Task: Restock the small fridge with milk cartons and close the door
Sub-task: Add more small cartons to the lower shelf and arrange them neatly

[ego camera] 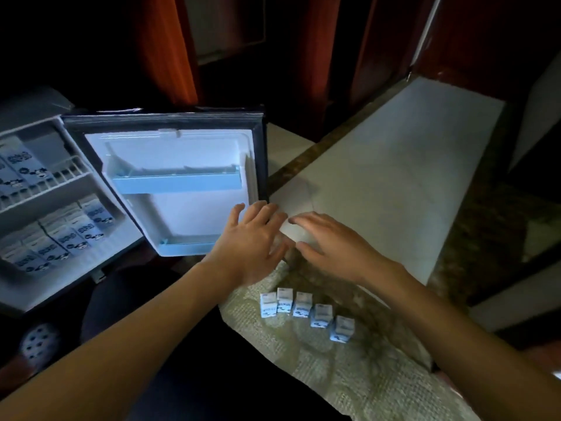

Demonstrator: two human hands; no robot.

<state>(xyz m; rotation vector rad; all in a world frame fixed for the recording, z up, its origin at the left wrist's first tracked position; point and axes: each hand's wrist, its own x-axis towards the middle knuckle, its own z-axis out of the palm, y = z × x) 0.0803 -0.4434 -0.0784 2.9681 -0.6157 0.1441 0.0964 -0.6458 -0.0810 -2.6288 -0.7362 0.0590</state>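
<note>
The small fridge (18,287) stands at the left with its door (182,205) swung wide open. Several white milk cartons with cow prints lie on its upper wire shelf (21,168) and on the lower level (60,235). The door's blue racks hold nothing. Several more milk cartons (303,308) stand in a row on a pale textured cloth (349,375) below my hands. My left hand (252,238) hovers open near the door's lower right corner. My right hand (331,247) is open beside it, fingers spread, holding nothing.
A pale tiled floor strip (403,165) with a dark patterned border runs to the upper right. Dark red-brown wooden panels (318,50) rise behind the fridge. A dotted slipper (39,344) lies at the lower left.
</note>
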